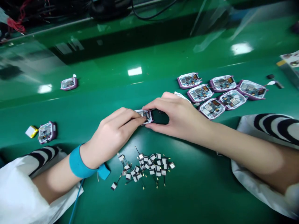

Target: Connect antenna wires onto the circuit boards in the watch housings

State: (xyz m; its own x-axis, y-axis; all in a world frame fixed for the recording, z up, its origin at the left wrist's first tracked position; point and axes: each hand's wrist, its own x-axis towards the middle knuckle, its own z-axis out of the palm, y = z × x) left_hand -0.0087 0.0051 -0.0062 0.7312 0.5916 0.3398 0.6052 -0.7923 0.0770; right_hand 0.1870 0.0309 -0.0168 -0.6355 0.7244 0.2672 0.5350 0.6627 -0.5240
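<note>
Near the desk's (pixel 210 196) front edge, the left hand (pixel 112 137) and right hand (pixel 177 116) pinch a small circuit-board module (pixel 146 115) from opposite ends, steadying it, with wired antenna tiles (pixel 144 166) piled within easy reach.

No writing can be read from where I'm standing. The white-framed unit (pixel 145 116) at centre is showing fine print on its circuit board, but it's too small to make out. The purple-rimmed housings (pixel 199 93) at right of the frame are showing similar board markings, equally illegible. The small white square antenna patches (pixel 144 166) at lower centre are carrying nothing I can read, and neither is the yellow battery (pixel 31 131) at far left. The printed sheet (pixel 289 59) at the upper right edge is showing only blurry marks.
</note>
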